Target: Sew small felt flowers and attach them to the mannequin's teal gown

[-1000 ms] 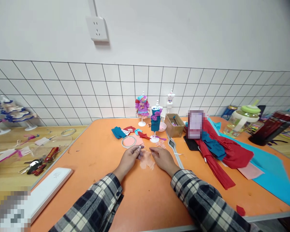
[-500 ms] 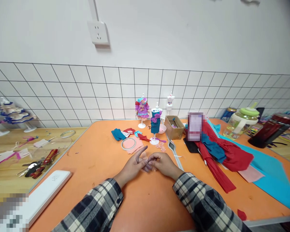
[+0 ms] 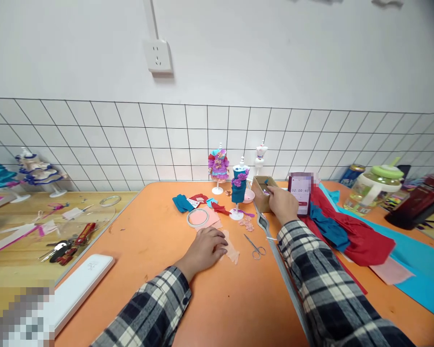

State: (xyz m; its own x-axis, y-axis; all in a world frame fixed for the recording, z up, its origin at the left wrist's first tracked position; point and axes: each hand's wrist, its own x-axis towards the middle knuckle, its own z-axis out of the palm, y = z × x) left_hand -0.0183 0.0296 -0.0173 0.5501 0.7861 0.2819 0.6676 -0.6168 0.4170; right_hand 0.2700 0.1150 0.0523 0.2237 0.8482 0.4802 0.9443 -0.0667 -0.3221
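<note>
My left hand (image 3: 205,249) rests palm down on the orange table, its fingers curved over the edge of a pale pink fabric scrap (image 3: 232,248). My right hand (image 3: 282,203) reaches to the small cardboard box (image 3: 259,195), its fingers at the opening; what they hold, if anything, is too small to tell. Small scissors (image 3: 256,248) lie between the hands. Behind them stands a mini dress form (image 3: 239,188) in a teal dress with purple flowers.
A phone (image 3: 301,193) leans upright right of the box. Red cloth (image 3: 365,236), blue sheets and a green-lidded jug (image 3: 374,190) fill the right side. A white power bank (image 3: 85,289) lies left. An embroidery hoop (image 3: 197,218) sits near scraps.
The hands have parted. My right hand has moved forward and right to the box, and my left hand has flattened onto the table. The scissors now show on the table.
</note>
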